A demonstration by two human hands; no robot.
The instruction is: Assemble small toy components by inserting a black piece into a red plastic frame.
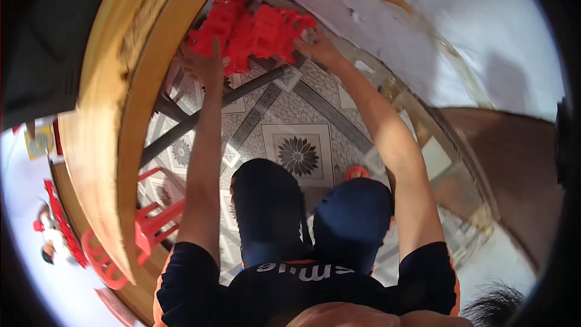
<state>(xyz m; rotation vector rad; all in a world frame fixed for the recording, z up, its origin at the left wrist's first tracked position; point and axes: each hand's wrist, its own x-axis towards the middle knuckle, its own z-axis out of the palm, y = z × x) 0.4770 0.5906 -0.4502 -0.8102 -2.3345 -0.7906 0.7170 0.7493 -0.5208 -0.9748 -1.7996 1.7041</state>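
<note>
Ahead of me, at the far end of the floor, is a bulky cluster of bright red moulded plastic pieces [260, 30] with cut-outs and jagged edges. I cannot make out whether it is one object or several together. My left hand [203, 65] grips its near left side, thumb up against the plastic and the other fingers partly hidden. At its right edge, my right hand [316, 47] has its fingers closed around the side. Both arms are stretched far forward.
A wooden table [109, 85] with a curved-looking edge stands close on my left. Dark metal bars [212, 109] cross below it. A red plastic chair [154, 224] is at the lower left, with a person [51, 236] beyond. A pale wall [484, 36] bounds the right.
</note>
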